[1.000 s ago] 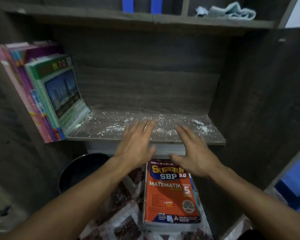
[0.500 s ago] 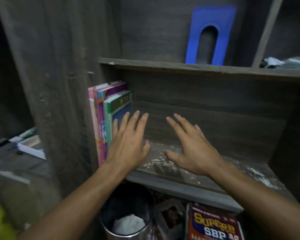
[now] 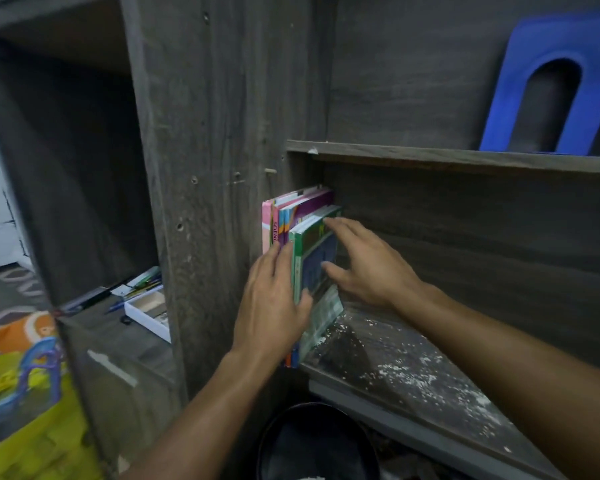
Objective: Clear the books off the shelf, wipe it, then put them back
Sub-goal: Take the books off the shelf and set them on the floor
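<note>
At the nine o'clock end of the dusty grey wooden shelf, the left hand, hovering half a second ago, now clasps the spines of the upright colourful paperback books. The right hand now presses straight fingers against their green cover.

The shelf is finished in grey-brown wood grain and is speckled with white powder. Among the books, a pink spine and a purple cover are noted. The front book is bordered in green around a blue panel. The bookend is solid blue. The bin is black. The tray is white. The cloth is recorded as yellow-green, the toy as orange with white patches.
</note>
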